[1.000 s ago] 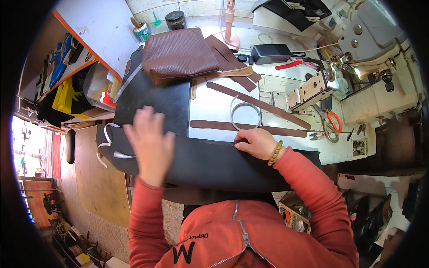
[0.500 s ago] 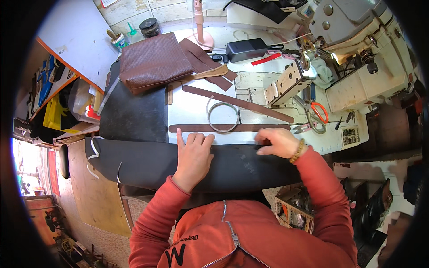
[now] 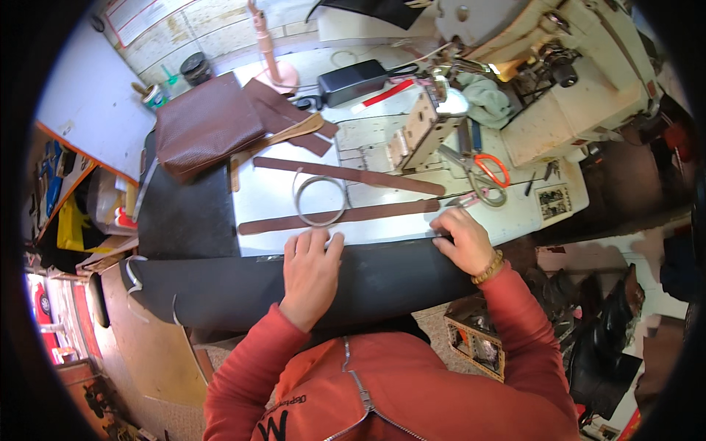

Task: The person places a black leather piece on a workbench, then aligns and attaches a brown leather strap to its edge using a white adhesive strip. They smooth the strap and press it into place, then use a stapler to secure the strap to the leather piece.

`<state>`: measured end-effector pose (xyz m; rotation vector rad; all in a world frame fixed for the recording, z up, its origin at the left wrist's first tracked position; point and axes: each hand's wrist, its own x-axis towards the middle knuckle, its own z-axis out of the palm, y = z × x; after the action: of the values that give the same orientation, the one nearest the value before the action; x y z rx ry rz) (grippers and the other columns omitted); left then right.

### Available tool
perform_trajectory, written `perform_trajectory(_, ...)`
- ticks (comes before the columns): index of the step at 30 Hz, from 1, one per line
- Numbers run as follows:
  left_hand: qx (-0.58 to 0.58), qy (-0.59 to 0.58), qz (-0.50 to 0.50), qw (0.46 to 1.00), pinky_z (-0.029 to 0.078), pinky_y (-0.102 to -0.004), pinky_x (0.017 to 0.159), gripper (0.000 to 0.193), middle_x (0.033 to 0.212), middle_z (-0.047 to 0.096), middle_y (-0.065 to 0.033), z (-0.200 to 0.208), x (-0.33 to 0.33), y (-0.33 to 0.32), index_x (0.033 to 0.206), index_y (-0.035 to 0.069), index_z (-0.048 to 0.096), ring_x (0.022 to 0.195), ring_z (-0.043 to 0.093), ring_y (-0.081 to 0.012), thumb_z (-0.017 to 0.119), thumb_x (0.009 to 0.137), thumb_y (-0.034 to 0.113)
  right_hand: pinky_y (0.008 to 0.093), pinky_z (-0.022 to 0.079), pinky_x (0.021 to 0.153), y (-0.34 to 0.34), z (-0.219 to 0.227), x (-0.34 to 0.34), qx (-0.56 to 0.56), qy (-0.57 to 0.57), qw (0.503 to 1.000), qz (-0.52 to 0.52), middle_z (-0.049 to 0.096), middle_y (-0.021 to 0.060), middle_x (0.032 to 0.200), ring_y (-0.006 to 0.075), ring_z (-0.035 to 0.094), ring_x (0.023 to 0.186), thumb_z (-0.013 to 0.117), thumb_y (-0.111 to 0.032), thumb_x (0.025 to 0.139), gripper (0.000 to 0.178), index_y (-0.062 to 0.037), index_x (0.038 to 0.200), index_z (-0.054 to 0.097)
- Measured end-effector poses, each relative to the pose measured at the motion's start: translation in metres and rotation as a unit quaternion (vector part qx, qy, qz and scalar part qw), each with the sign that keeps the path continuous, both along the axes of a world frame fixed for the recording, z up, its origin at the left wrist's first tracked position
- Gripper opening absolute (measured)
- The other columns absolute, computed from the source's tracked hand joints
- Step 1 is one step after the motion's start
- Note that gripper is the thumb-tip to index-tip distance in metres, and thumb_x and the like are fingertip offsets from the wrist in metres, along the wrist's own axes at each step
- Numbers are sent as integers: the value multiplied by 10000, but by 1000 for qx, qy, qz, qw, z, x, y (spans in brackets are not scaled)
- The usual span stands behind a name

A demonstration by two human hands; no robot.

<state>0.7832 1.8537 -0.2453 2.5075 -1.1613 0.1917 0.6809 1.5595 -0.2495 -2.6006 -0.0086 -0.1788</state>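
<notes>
Two long dark brown leather straps lie on the white tabletop (image 3: 368, 234). The nearer strap (image 3: 390, 212) runs along just beyond my hands; the farther strap (image 3: 346, 173) slants behind it. A thin coiled strip (image 3: 343, 200) rests on the nearer strap. My left hand (image 3: 312, 275) lies over the table's dark padded front edge (image 3: 382, 272), fingers stretched out just short of the nearer strap. At that strap's right end is my right hand (image 3: 467, 241), its fingers loosely bent and thumb apart, with nothing seen in them.
A brown textured leather bag (image 3: 206, 125) sits at the far left beside leather pieces (image 3: 283, 110). A sewing machine (image 3: 573, 95) stands at the right, near orange-handled scissors (image 3: 489, 170). Behind are a black box (image 3: 353, 81) and a pink stand (image 3: 268, 51).
The whole view has shifted and tilted. My left hand has moved right along the nearer strap, its index finger drawn back from the left end. The right hand stays near the right end.
</notes>
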Motion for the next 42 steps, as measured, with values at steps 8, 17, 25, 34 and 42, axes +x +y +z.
perform_trajectory(8,-93,98,-143,980,497,-401,900,425,1187,583,-134,-3,-62,-8,1155,56,607,1078,588,-309,757,767,142,431,481,946,-112,-17,26,-132,-51,966,-215,639,144,1154,354,570,1123,587,73,749,429,-46,1158,632)
perform_trajectory(17,-14,135,-140,981,350,-498,1120,752,1448,461,-184,-11,-59,-11,1363,55,515,1336,446,-349,803,743,369,414,451,1005,-137,-20,35,-165,10,980,-115,596,152,1274,364,529,1205,588,134,688,682,-81,1334,541)
perform_trajectory(25,-76,154,22,985,441,-430,957,500,1179,592,-125,-9,4,7,1221,40,588,1111,551,-326,768,761,121,371,519,870,-137,18,12,-187,-31,980,-58,642,118,1242,305,636,1042,654,86,699,763,-172,1406,529)
perform_trajectory(34,80,362,-79,925,502,-420,802,268,989,653,-113,0,55,-9,998,53,611,948,623,-353,744,778,127,366,517,628,-70,50,-11,-136,78,987,36,635,83,920,290,638,751,740,67,641,547,-134,1133,610)
perform_trajectory(42,61,564,-191,801,471,-329,702,439,861,626,-72,8,70,-10,1176,22,523,785,587,-197,713,781,2,407,517,743,-9,60,33,-147,117,959,213,599,55,996,298,624,935,891,-368,612,617,-146,1118,617)
